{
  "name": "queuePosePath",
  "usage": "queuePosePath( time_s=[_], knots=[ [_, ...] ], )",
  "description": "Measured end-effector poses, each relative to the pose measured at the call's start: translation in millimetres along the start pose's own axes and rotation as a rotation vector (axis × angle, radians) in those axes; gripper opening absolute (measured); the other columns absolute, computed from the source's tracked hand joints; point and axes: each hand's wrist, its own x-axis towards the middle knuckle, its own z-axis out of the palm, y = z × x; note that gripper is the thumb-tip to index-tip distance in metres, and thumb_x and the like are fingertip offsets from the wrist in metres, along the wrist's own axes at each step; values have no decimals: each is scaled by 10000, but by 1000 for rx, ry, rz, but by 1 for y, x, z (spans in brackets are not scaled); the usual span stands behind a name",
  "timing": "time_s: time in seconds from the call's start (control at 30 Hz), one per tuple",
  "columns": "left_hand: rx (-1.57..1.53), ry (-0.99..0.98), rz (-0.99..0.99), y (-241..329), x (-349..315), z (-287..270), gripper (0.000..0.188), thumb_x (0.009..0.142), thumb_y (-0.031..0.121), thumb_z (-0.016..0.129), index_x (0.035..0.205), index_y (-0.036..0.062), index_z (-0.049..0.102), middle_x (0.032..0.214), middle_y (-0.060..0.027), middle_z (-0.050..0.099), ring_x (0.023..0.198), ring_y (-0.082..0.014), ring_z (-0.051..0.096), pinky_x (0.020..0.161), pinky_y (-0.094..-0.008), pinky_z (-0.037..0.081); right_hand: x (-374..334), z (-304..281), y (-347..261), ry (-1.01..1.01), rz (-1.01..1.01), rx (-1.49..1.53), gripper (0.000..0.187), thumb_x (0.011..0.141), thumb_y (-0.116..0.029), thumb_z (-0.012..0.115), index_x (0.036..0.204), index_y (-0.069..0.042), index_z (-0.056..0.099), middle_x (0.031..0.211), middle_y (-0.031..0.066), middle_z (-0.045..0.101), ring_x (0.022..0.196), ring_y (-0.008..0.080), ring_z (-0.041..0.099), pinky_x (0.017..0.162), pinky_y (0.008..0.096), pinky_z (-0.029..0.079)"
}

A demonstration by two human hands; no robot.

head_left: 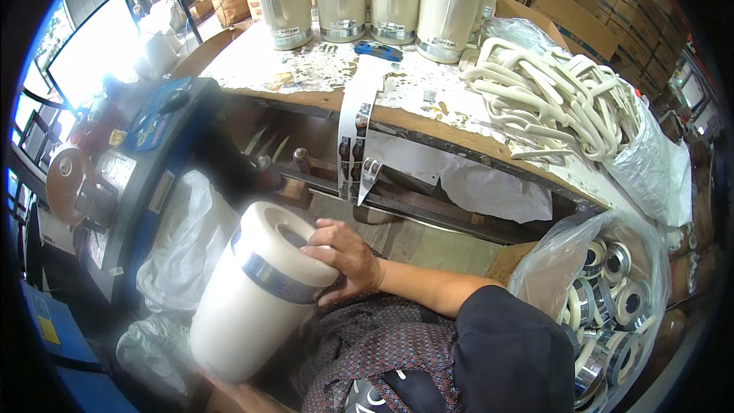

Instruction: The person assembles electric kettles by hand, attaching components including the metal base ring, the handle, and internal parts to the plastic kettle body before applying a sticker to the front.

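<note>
The right hand (345,254) curls over the open base end of a cream kettle body (256,291) lying tilted across the lap, fingertips just beside its metal band (279,279). The left hand (229,391) appears to prop the far end from below, though its grip cannot be told. Keeping the body cradled steadily should stop it rolling.

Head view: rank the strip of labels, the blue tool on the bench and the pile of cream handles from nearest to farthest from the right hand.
From the right hand:
1. Strip of labels, hanging off the bench edge, just above.
2. Blue tool, on the bench top, beyond the strip.
3. Pile of cream handles, far right of the bench.
</note>
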Motion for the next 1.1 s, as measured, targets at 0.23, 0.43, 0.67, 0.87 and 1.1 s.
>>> queuePosePath(
  time_s=[0.23,0.43,0.67,0.87,1.1],
  knots=[
    [-161,143,234,74,-23,71,681,979,550,383,1441,50,387,1433,-185,455,1288,-320,470,1065,-472,390,18,-20,16,119,579,378,667,801,-562,711,1142,-1,593,1022,128,637,909,226,618,792,353,495],
    [-115,-994,1023,166,-85,178,261,865,256,564,1022,50,600,1042,-166,647,930,-308,652,845,-440,513,-4,42,68,-889,1186,648,617,994,-545,434,1259,-18,616,1183,169,655,1057,276,635,930,380,500],
    [-119,-1755,972,207,-101,279,180,779,191,653,650,77,598,683,-116,680,508,-222,643,556,-365,520,34,96,15,-1272,1158,916,683,980,-541,451,1365,20,506,1377,185,537,1257,298,522,1055,402,411],
    [186,-767,1351,158,-42,196,382,870,384,631,1068,61,580,1025,-307,591,831,-438,628,768,-534,535,68,-45,144,-669,626,169,492,866,-336,674,1256,-46,591,1209,190,626,1133,320,596,965,403,481],
    [813,-485,964,115,28,118,250,819,133,652,715,-71,551,1331,-282,496,1204,-415,529,1019,-505,444,105,-368,255,-425,1037,-1348,546,804,-59,602,1339,-155,544,1412,130,478,1348,293,407,1106,406,366]
  ],
)
